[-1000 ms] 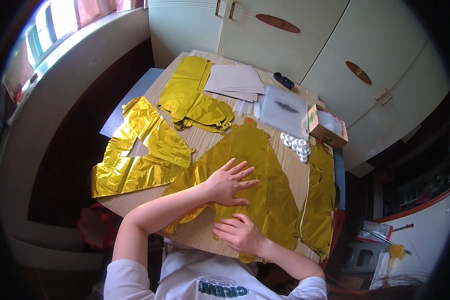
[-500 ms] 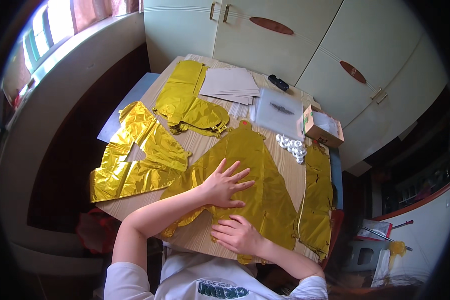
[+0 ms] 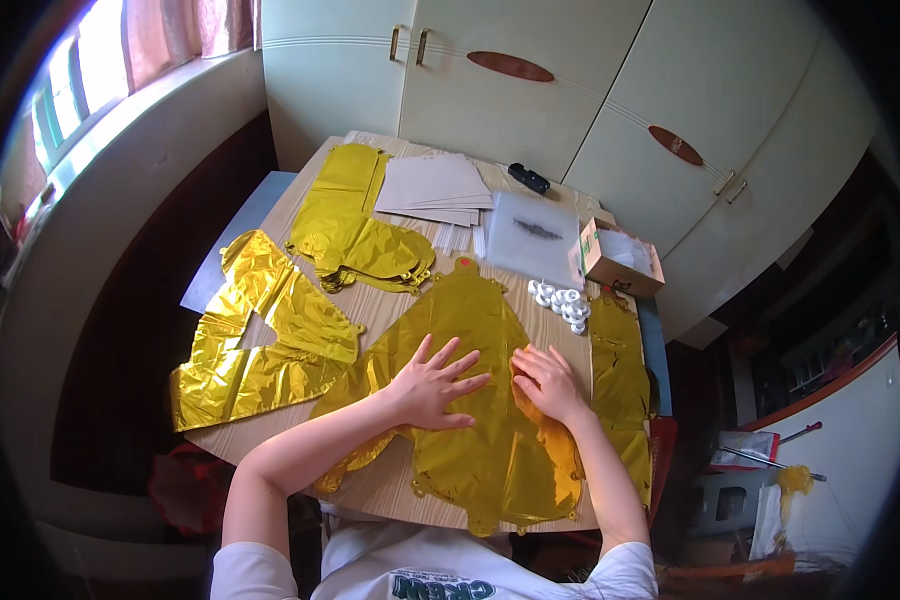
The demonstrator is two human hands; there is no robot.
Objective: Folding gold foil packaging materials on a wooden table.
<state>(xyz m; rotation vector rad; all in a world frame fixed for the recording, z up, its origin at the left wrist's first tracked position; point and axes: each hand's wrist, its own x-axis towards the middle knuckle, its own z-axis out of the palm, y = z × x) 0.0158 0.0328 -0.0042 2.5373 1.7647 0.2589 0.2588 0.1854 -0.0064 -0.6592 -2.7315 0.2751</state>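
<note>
A large flat gold foil balloon (image 3: 470, 330) lies across the front middle of the wooden table, its near edge by my shirt. My left hand (image 3: 437, 385) rests flat on its middle, fingers spread wide. At its right side my right hand (image 3: 550, 384) has its fingers curled at the foil's edge. Below these fingers the edge is turned up and crumpled, showing a shinier orange-gold side. My right forearm hides part of the foil there. Left of it lies another gold foil piece (image 3: 305, 345), shiny and creased, with a triangular opening.
Stacked gold foil pieces (image 3: 345, 195) and grey-brown card sheets (image 3: 435, 187) lie at the back. Right of them are clear plastic bags (image 3: 535, 235), a black object (image 3: 528, 178), an open cardboard box (image 3: 625, 262) and several white rolls (image 3: 562, 300). Folded gold foil (image 3: 618, 350) lines the right edge.
My right hand has moved up and right from the near part of the balloon to its right edge, which is now turned up. My left hand stays spread on the foil. The view has shifted slightly.
</note>
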